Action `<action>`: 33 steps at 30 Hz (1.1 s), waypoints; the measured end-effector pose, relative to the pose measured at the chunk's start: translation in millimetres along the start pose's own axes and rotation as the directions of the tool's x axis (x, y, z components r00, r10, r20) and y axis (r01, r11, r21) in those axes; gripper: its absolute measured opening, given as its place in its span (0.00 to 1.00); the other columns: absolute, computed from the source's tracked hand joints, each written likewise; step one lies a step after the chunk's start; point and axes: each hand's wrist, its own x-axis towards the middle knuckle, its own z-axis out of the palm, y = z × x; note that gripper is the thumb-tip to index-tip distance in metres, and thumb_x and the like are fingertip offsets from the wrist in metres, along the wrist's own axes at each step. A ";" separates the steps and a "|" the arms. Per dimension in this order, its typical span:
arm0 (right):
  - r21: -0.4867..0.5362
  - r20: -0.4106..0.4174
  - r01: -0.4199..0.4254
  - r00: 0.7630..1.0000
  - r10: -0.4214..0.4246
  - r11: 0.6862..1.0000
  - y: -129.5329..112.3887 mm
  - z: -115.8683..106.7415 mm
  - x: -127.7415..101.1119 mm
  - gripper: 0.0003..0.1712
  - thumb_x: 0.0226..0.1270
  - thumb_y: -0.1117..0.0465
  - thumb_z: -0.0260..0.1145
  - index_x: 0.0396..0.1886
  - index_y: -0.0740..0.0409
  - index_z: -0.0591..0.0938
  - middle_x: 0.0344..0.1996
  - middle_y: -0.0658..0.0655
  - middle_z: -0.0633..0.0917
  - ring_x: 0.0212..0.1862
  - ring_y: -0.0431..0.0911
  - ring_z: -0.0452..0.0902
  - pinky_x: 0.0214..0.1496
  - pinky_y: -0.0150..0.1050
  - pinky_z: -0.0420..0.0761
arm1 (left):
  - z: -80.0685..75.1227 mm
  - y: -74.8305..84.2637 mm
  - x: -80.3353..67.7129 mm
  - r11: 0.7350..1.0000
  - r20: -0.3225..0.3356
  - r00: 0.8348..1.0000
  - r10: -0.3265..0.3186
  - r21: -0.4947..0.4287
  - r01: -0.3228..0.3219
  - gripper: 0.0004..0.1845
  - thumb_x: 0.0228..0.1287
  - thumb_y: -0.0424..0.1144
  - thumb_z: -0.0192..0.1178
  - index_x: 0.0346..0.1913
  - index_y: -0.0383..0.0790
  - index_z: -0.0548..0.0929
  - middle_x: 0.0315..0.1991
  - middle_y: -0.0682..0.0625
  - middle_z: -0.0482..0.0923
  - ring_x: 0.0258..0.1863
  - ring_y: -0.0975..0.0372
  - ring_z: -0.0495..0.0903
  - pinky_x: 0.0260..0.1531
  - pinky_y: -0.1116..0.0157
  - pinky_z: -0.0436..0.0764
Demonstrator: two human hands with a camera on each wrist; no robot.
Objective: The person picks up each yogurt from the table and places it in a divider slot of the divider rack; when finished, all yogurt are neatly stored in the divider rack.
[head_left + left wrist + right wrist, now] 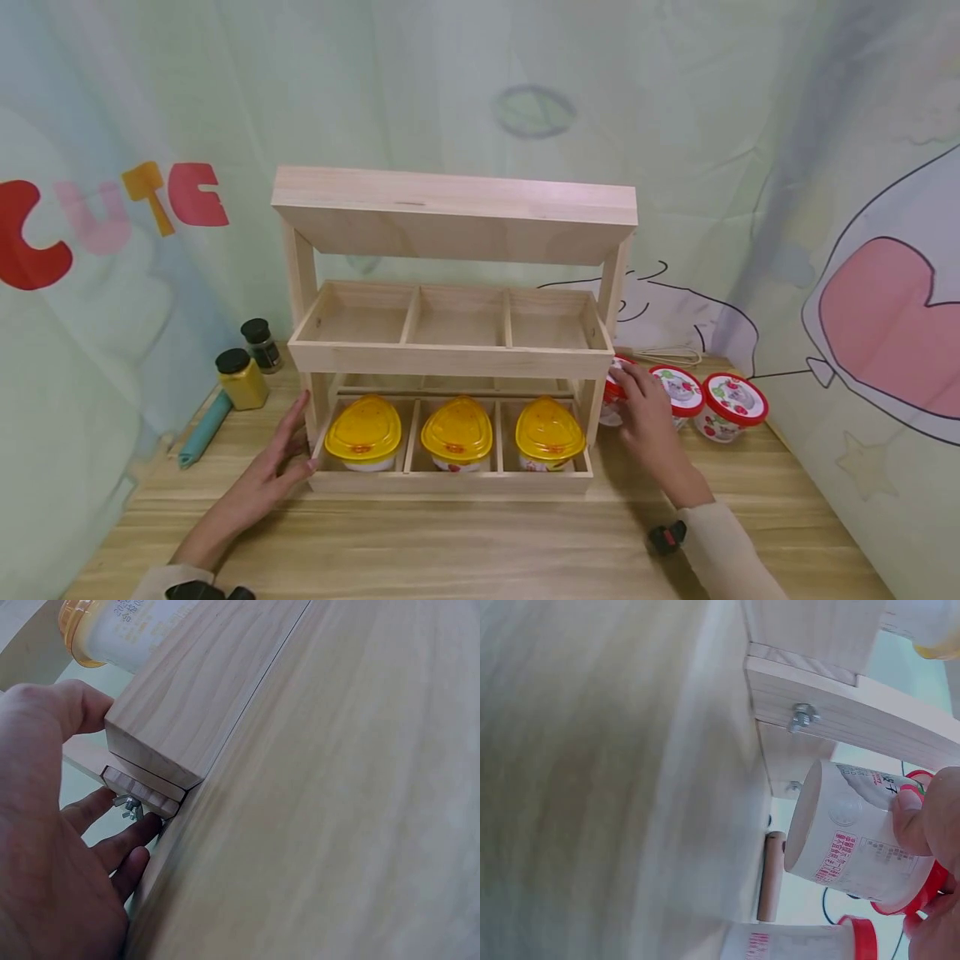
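The spread left hand [258,483] touches the two-tier wooden rack [453,360]; the right hand [652,423] grips a red-lidded cup [847,825], which sideways drift could knock against the rack.

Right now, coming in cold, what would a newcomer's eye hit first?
Three yellow-lidded tubs, side by side in the lower tray of the wooden rack. Next, the red-lidded tubs to the rack's right, one gripped by the right hand. Also the big pink heart at far right.
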 end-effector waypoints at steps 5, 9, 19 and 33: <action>0.007 -0.044 -0.009 0.999 0.010 1.000 -2.1 -8.6 1.2 0.36 0.56 0.84 0.70 0.67 0.68 0.80 0.66 0.76 0.80 0.65 0.74 0.73 0.68 0.74 0.73 | -0.3 -0.1 -0.4 1.000 0.001 1.000 -0.012 0.013 0.012 0.55 0.72 0.28 0.64 0.89 0.49 0.40 0.78 0.21 0.60 0.61 0.86 0.70 0.56 0.77 0.75; 0.004 -0.086 -0.005 0.996 0.005 1.000 -3.3 -17.4 2.8 0.36 0.55 0.85 0.70 0.66 0.68 0.80 0.65 0.76 0.80 0.65 0.74 0.74 0.67 0.74 0.75 | -0.6 0.3 -0.7 1.000 0.002 1.000 -0.016 0.015 0.016 0.55 0.72 0.28 0.64 0.89 0.49 0.40 0.79 0.21 0.60 0.61 0.86 0.71 0.56 0.78 0.75; 0.004 -0.096 -0.065 0.993 0.065 0.998 -13.0 -50.1 7.6 0.39 0.57 0.84 0.72 0.70 0.62 0.78 0.70 0.72 0.77 0.71 0.71 0.70 0.68 0.75 0.75 | -1.4 0.6 -0.3 0.999 0.013 0.999 -0.044 0.027 0.044 0.55 0.74 0.30 0.64 0.89 0.51 0.39 0.80 0.22 0.58 0.61 0.83 0.72 0.56 0.75 0.76; -0.029 -0.164 -0.032 0.986 0.027 0.999 -31.4 -83.1 16.5 0.41 0.56 0.85 0.73 0.71 0.63 0.78 0.71 0.70 0.77 0.74 0.68 0.68 0.58 0.73 0.82 | -0.4 0.2 -0.7 1.000 0.007 1.000 -0.020 0.021 0.020 0.54 0.73 0.28 0.64 0.89 0.50 0.40 0.79 0.22 0.60 0.61 0.85 0.71 0.55 0.76 0.77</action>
